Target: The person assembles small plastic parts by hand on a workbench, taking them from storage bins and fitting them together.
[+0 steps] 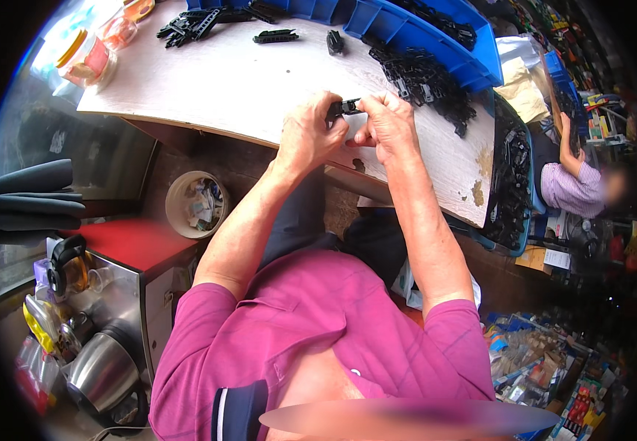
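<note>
Above the front edge of the white table [223, 88], a small black plastic part [343, 109] sits between my two hands. My left hand [311, 128] is closed around its left end. The thumb and fingers of my right hand [390, 126] pinch its right end. To the right lies a pile of similar black parts [425, 81]. Two single black parts, one long [276, 36] and one short [335, 42], rest farther back. A further bunch of black parts [190, 28] is at the far left.
Blue bins [436, 37] with black parts line the back. A blue crate [513, 191] of black parts stands off the table's right edge. Lidded jars [87, 59] are at the left corner. A waste bucket [197, 204] is below. Another person [572, 184] sits at right.
</note>
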The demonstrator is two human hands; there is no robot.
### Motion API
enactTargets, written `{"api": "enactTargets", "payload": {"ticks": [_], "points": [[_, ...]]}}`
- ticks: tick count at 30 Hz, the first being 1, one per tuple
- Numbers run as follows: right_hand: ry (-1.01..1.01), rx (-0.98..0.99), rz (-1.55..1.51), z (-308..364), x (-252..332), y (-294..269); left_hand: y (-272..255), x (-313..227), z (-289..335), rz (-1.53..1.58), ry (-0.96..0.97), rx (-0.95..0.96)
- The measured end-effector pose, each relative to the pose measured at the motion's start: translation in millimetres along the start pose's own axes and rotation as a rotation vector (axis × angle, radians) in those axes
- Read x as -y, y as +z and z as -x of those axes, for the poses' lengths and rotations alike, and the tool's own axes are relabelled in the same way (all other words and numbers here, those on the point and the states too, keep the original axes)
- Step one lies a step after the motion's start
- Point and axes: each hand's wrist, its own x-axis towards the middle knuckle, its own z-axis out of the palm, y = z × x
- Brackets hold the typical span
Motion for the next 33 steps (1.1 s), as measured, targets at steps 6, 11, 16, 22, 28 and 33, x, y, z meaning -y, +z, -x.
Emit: {"api": "enactTargets", "payload": {"ticks": [6, 11, 16, 22, 28, 33], "points": [[0.018, -0.024, -0.054, 1, -4, -4, 3, 0, 0, -0.046, 0.042, 0.022], [0.023, -0.031, -0.131, 6, -4, -2, 5, 2, 3, -0.078, 0.094, 0.014], [-0.002, -0.021, -0.154, 10, -10, -1, 3, 4, 4, -0.095, 0.065, 0.072], [-0.032, -0.074, -0.147, 5, -15, -4, 2, 1, -1, -0.105, 0.05, 0.089], [0.0, -0.065, -0.154, 5, -11, -2, -2, -3, -2, -0.043, -0.055, 0.128], [0.016, -0.056, -0.106, 10, -8, -2, -3, -1, -1, 0.002, -0.029, 0.134]]}}
